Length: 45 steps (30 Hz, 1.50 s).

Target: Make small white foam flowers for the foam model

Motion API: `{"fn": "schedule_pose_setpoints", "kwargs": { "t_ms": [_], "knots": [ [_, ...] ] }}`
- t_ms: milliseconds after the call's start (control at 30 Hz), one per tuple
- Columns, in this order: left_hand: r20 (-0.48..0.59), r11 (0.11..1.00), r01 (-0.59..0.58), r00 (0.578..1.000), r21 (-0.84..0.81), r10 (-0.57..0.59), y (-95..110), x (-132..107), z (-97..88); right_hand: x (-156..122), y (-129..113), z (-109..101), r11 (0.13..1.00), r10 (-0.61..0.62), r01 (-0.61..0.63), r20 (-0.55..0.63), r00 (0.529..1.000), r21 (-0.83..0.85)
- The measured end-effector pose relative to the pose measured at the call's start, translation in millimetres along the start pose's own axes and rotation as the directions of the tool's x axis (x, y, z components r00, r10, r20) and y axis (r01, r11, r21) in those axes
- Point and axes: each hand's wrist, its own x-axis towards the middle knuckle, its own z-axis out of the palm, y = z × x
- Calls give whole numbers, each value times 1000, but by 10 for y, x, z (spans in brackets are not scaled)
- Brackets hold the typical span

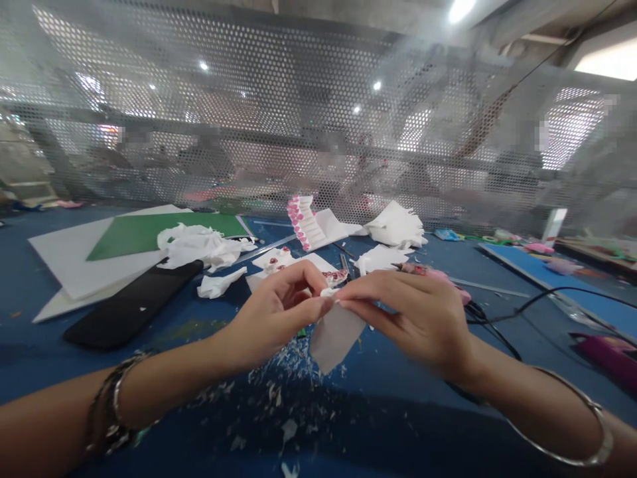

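Note:
My left hand [283, 302] and my right hand [418, 312] meet at the middle of the view. Thumb and fingers of both pinch the upper edge of a piece of white paper [337, 335], which hangs down below the fingertips. A small bunched white bit shows where the fingertips meet; its detail is too small to tell. Right behind the hands lie white pieces with dark red spots [273, 260]. A pleated white strip with pink dots along its edge [304, 222] stands farther back. Small white scraps [283, 372] are scattered on the blue table below my hands.
To the left lie a black phone [134, 305], white sheets [74, 252], a green sheet [159, 236] and crumpled white paper [202, 244]. On the right are a pink tool with a cord [438, 273], a blue board [547, 279] and a purple object [607, 358]. A perforated metal screen [298, 99] rises behind the table.

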Motion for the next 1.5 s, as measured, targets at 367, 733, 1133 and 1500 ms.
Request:
{"fn": "schedule_pose_setpoints", "kwargs": {
  "t_ms": [367, 733, 1133, 1500],
  "knots": [
    [51, 996, -13, 999, 84, 8, -47, 11, -22, -15, -13, 95, 997, 41, -44, 39, 998, 56],
    [101, 910, -241, 970, 337, 220, -4, 19, -64, -24, -19, 147, 933, 245, -264, 106, 964, 245],
    [103, 924, -187, 981, 333, 162, 86, 31, -104, 30, 22, -19, 883, 258, -290, 136, 957, 369],
    [155, 630, -386, 908, 674, 390, 56, 45, -165, 89, -48, 56, 697, 539, -541, 154, 828, 470]
  ]
}}
